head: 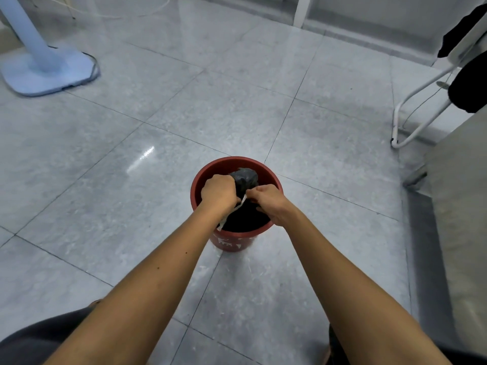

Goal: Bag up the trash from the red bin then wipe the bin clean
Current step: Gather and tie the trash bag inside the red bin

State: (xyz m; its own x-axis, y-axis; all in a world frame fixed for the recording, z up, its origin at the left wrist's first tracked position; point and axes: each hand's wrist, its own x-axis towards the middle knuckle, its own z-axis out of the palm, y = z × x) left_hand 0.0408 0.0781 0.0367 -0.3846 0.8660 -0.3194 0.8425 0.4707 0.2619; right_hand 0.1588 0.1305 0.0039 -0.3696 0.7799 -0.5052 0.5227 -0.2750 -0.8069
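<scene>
A red round bin [233,239] stands on the grey tiled floor just ahead of me. A black trash bag [243,179] sits inside it, its top gathered into a bunch above the rim. My left hand [218,192] grips the gathered neck of the bag. My right hand [268,202] pinches a white strip [238,206] that runs from the bag's neck down over the bin's near rim. Both hands hover over the bin's mouth, close together. The inside of the bin is dark and mostly hidden.
A pale blue fan stand [44,72] with a cord sits at the far left. A white metal rack [421,109] with dark clothes hangs at the right. A grey cabinet or bed edge [456,206] lines the right side. My knees show at the bottom.
</scene>
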